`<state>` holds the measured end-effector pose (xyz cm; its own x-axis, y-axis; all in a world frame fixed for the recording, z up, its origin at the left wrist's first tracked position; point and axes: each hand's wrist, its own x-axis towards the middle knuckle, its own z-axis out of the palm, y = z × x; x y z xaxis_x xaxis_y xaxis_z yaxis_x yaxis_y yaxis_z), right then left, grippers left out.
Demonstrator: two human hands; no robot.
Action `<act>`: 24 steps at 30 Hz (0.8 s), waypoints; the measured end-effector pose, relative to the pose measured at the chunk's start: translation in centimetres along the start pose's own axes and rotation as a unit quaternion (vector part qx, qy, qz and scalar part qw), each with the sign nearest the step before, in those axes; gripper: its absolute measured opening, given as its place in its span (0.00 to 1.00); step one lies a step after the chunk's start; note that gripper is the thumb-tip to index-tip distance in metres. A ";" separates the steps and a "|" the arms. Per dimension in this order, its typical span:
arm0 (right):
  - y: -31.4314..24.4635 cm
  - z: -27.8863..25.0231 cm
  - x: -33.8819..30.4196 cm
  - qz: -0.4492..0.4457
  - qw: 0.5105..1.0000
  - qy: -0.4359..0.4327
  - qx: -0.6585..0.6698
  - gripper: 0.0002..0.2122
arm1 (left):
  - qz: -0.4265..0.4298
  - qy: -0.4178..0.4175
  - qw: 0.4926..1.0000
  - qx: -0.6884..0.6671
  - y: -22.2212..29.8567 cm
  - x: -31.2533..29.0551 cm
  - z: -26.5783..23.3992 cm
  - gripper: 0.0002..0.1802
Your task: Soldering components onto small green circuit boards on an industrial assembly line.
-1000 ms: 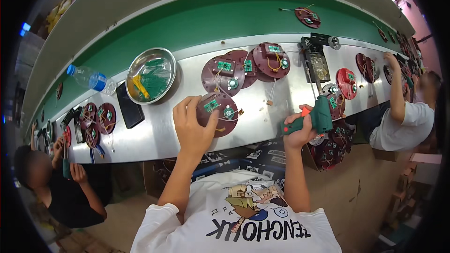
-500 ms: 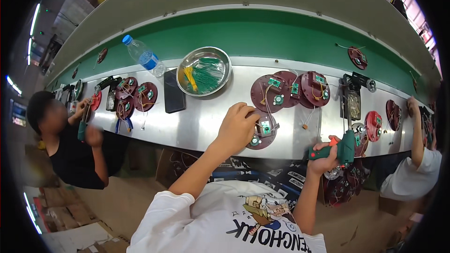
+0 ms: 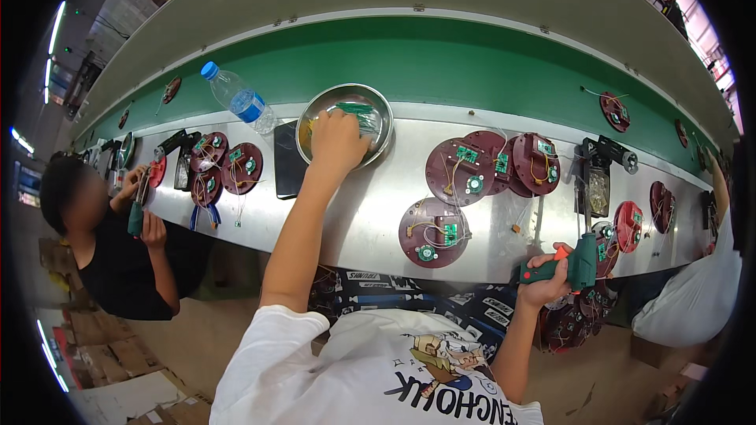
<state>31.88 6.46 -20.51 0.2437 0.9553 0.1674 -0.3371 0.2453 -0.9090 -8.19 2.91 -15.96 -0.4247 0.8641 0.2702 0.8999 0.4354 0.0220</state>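
Note:
My left hand (image 3: 339,140) reaches into a round metal bowl (image 3: 383,104) that holds thin green strands (image 3: 358,114) and some yellow ones. Its fingers curl down among the strands and their tips are hidden. At the right front edge of the bench, my right hand (image 3: 547,282) grips a green soldering gun (image 3: 581,264) with a red trigger, its metal tip pointing away from me. Between my hands lies a dark red round plate (image 3: 413,240) with small green circuit boards and loose wires. More such plates (image 3: 449,181) overlap just behind it.
A water bottle (image 3: 246,102) and a flat black object (image 3: 287,161) stand left of the bowl. A black stand with a tray (image 3: 598,189) is at the right. Co-workers sit at both sides; the left person (image 3: 102,244) holds a similar tool. More plates (image 3: 240,169) lie along the bench.
My left hand has left the nearest round plate and moved left and away from me into the bowl. My right hand still holds the soldering gun in nearly the same place.

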 end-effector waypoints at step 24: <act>0.2 -0.4 0.2 0.041 0.997 -0.049 0.033 0.16 | -0.008 0.022 0.848 -0.529 5.5 -7.0 -5.0 0.07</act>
<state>32.20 6.58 -20.76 0.1247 0.9833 0.1323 -0.4125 0.1727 -0.8945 0.18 -2.00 -12.89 -0.4540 0.8399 0.2975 0.4893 -0.0440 0.8710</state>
